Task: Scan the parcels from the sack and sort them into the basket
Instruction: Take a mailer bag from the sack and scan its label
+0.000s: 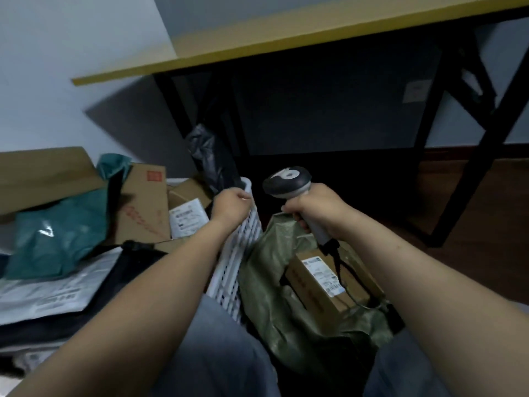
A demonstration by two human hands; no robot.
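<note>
**Low Sorting Spot Beneath the Yellow-Edged Table (pixel 257 50)**

Dark wooden floor (pixel 472 213) runs under the table. Head view: the left grip (pixel 232 206) curls over the basket (pixel 242 253) at its far rim, probably steadying it. Right of the basket, the right grip (pixel 315 209) is clamped on the scanner (pixel 286 181), held ready for labels. Touching the basket's right wall gapes the sack (pixel 266 296), one labelled parcel (pixel 317 285) inside; other parcels (pixel 143 213) fill the basket.

I see a dark wood floor (pixel 486 224) with 1 black-legged table (pixel 286 41) standing on it. A green sack (pixel 272 296) and a white basket (pixel 237 253) sit touching before it, their bases hidden from me.
</note>
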